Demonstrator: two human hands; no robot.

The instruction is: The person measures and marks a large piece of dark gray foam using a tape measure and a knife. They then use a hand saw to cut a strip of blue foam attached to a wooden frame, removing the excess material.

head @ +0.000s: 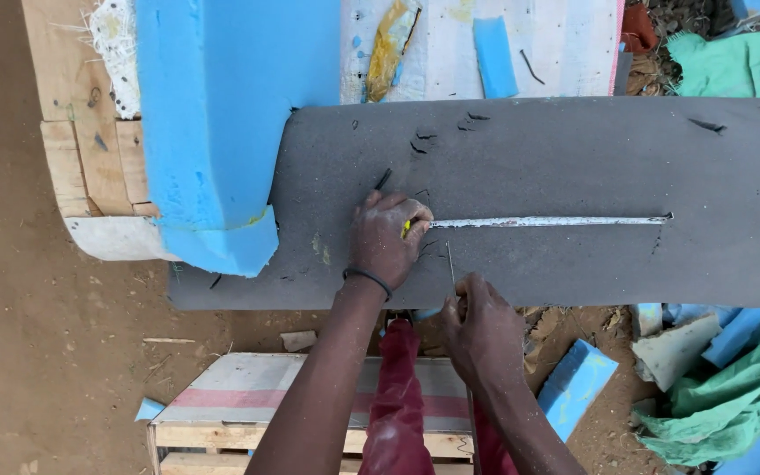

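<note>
A grey foam sheet (573, 167) lies across a frame, blue foam (222, 123) at 10 o'clock. The left hand (386, 236) pins a tape measure (547, 222) stretched toward 3 o'clock. The right hand (478, 330) pinches a thin blade or marker at the near edge. No finished cut shows.

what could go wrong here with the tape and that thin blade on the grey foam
1. The left hand alone pins the white tape measure stretched across the dark grey foam sheet; if it slips, the measurement may shift.
2. The right hand holds a thin metal blade beside the left fingers, so a slip could nick them.
</note>
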